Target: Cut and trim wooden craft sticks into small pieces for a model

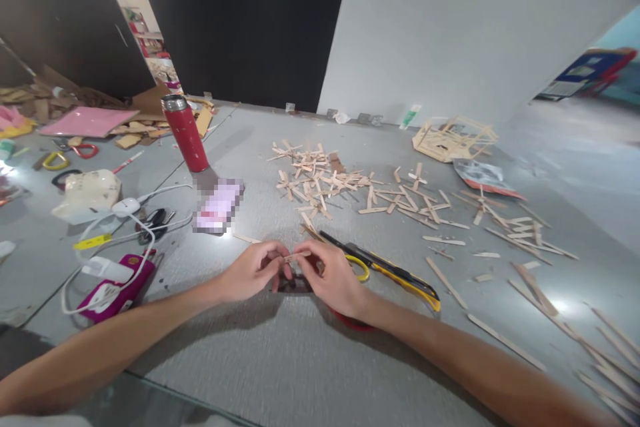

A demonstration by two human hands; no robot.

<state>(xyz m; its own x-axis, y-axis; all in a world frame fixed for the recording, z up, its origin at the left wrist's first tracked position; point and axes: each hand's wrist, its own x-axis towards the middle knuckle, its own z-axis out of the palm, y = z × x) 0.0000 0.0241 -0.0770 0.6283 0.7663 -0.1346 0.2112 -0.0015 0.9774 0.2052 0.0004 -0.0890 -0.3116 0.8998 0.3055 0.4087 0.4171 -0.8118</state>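
Both hands meet low in the middle of the view, over the grey table (240, 360). My left hand (260, 270) pinches one end of a small wooden stick piece (290, 258). The other end is between the thumb and fingers of my right hand (333, 273). Under the fingers lies a dark object (296, 285), mostly hidden. Close to the right hand rests a black and yellow utility knife (393, 272). A yellow ring handle (364, 269) shows beside that hand, and a red curved handle (357, 324) below its wrist.
Beyond my hands lies a pile of small wooden stick pieces (320, 177). More sticks (505, 340) are scattered at right, near a stick frame (455, 139). On the left are a red bottle (186, 133), a phone (220, 205), a purple power strip (117, 288) with white cables, and scissors (56, 160).
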